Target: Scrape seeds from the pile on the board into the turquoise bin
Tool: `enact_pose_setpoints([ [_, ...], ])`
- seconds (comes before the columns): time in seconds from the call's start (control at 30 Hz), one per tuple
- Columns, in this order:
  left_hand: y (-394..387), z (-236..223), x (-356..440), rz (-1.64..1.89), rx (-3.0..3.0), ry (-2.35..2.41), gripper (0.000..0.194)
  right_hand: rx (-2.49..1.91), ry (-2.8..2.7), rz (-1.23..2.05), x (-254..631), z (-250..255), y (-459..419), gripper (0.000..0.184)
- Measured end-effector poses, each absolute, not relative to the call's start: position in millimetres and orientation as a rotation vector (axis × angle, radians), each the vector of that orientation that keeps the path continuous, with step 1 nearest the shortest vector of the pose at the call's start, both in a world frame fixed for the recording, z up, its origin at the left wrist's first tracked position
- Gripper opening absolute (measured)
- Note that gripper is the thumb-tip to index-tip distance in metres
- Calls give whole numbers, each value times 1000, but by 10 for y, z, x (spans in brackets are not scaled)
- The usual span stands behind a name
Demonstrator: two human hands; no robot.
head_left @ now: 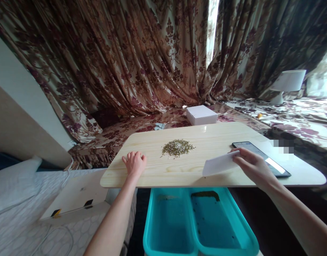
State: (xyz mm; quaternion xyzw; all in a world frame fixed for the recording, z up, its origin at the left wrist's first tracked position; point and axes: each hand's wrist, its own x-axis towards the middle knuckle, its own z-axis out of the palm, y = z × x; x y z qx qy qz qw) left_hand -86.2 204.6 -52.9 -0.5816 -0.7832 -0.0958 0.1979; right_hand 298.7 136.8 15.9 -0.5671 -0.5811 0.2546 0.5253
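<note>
A loose pile of small green and whitish grains (177, 148) lies on the light wooden table (152, 170). To its left, my left hand (135, 163) rests on the tabletop with nothing in it, fingers bent and apart. My right hand (252, 163) pinches one end of a white sheet or card (219, 164), which tilts down toward the table right of the pile. Below the front edge sit two turquoise bins (168, 222), side by side. Some greenish grains (206, 194) lie along the far end of the right bin, with a few dark specks on its floor.
A phone or tablet (277, 167) lies on the table beside my right hand. Behind the table are a white box (202, 114) and a pale blue cloth (159, 126). A lamp (290, 81) stands back right. An open white case (78, 193) lies on the bed at left.
</note>
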Motion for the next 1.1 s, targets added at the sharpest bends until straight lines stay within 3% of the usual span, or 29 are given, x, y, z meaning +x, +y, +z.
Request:
enact_pose_setpoints([
  [0.27,2052,-536,-859,-258,-1618,-2190,29,-1344,-1418,611,3012,255,1228,13],
  [0.73,2035,-527,-847,-260,-1615,-2154,27,-1247,-1407,315,2564,-14,2059,15],
  [1.1,2053,-540,-857,-258,-1617,-2172,28,-1247,-1455,342,2598,-54,2121,15],
])
